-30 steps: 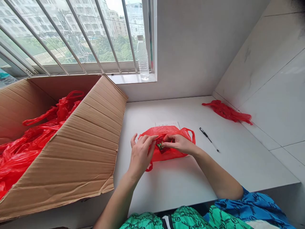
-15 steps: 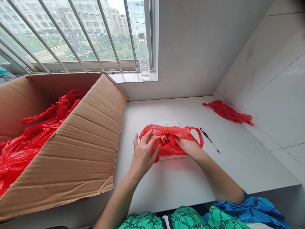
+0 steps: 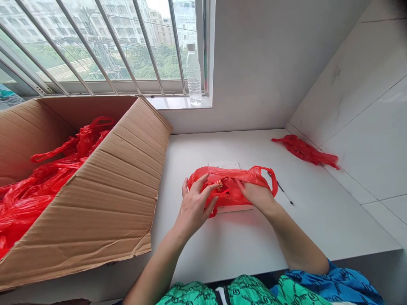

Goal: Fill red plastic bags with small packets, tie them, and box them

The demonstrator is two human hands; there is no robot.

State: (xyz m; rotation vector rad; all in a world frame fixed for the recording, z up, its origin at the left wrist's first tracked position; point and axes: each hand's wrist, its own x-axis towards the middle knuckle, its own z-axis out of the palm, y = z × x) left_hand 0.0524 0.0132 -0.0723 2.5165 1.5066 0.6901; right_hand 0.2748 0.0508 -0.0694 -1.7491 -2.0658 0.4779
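- Nearest, the left hand lies on the near left edge of the red plastic bag, fingers spread and curved, fingertips pressing the film at the bag's mouth; it is not pinched shut on anything that shows.
- Beside it, the right hand goes into the bag from the right, its fingers hidden inside the film, so whether they clasp the contents cannot be told.
- Between the hands, a small red packet with green and yellow print shows just inside the opening; the bag itself sits mid-table on a white paper sheet, which peeks out at its far and near edges.
- To do this step well, I judge the left hand should keep the mouth held wide and flat while the right hand works the packet deep, so the thin film neither tears nor folds over the opening.
- Against the frame a second ago, the packet is now sunk into the bag instead of lying on top between the fingertips, the right hand has gone inside, and the right handle loop is lifted and stretched out over the black pen.
- Farther off, a crumpled red bag lies by the tiled wall, the cardboard box of red bags stands at left, and a water bottle stands on the sill.
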